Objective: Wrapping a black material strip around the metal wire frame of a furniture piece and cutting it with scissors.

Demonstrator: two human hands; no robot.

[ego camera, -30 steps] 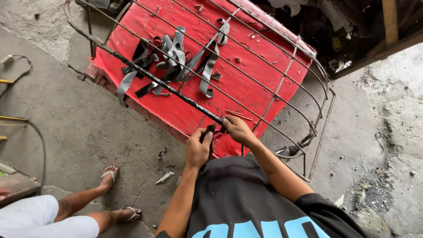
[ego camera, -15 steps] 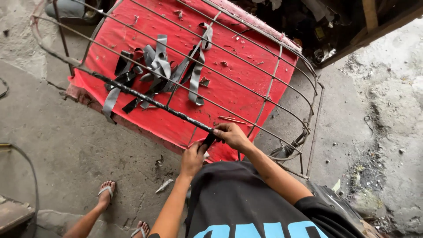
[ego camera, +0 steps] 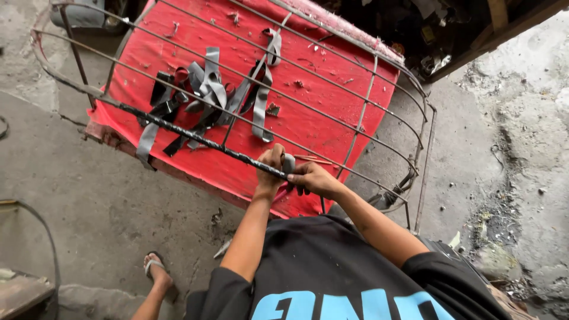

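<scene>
A curved metal wire frame (ego camera: 379, 112) lies over a red panel (ego camera: 320, 112). Its near bar (ego camera: 195, 137) is wound with black rubber strip up to my hands. My left hand (ego camera: 271, 169) reaches over that bar and pinches the grey end of the rubber strip (ego camera: 288, 162) on top of it. My right hand (ego camera: 312, 178) grips the same bar just to the right, fingers curled round it. A heap of loose grey and black rubber strips (ego camera: 213, 98) rests on the red panel beneath the frame.
Concrete floor surrounds the red panel. Another person's foot in a sandal (ego camera: 155, 269) stands at the lower left. A dark cable (ego camera: 50, 237) curves along the left edge. Rubble and scraps (ego camera: 492, 237) lie on the floor at right; dark clutter fills the top right.
My left hand has risen from below the bar to over it, carrying the strip end up and round. The other person's legs have shifted mostly out of view.
</scene>
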